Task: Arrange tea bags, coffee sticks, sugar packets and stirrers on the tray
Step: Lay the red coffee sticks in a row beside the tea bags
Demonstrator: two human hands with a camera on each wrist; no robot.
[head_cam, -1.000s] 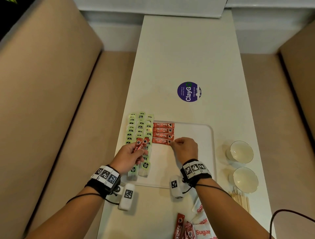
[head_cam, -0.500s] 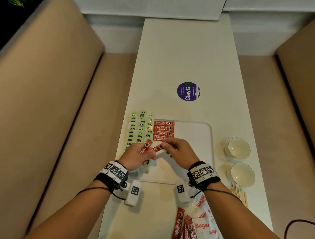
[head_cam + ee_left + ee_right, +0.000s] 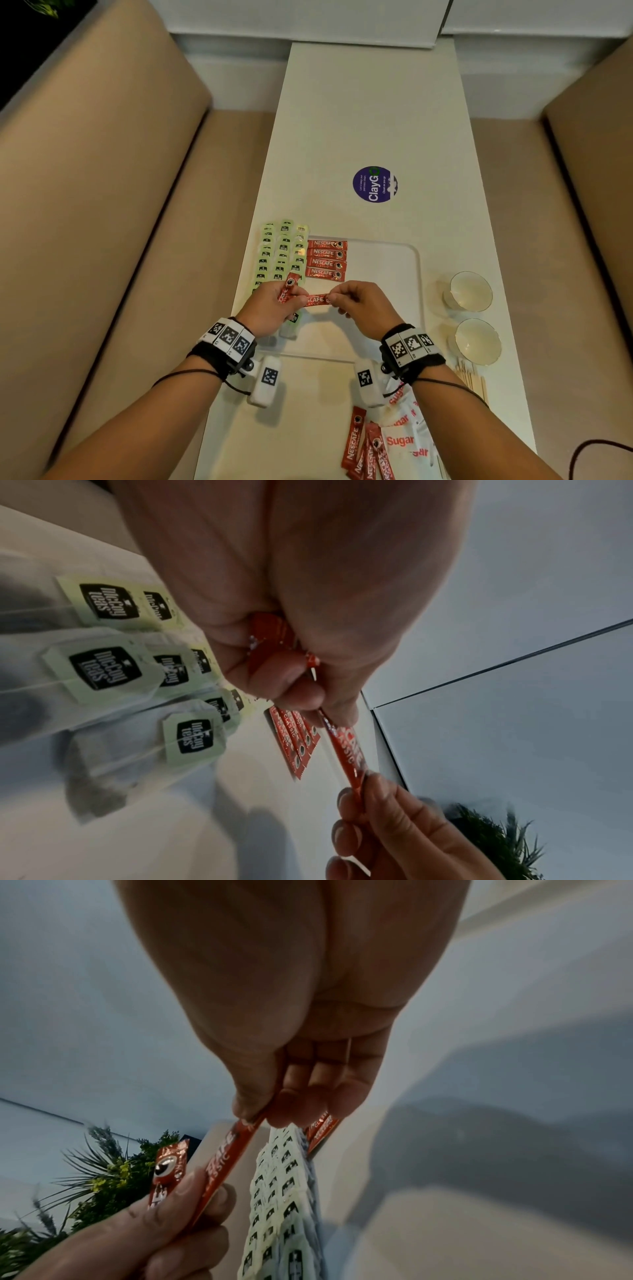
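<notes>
both hands (image 3: 274, 308) (image 3: 363, 308) on one coffee stick (image 3: 317, 300)

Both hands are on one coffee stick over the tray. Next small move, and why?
Probably: left hand lets go and right hand lays the shared coffee stick on the tray just below the row of four sticks. That row has room beneath it, and the left hand holds another stick.
</notes>
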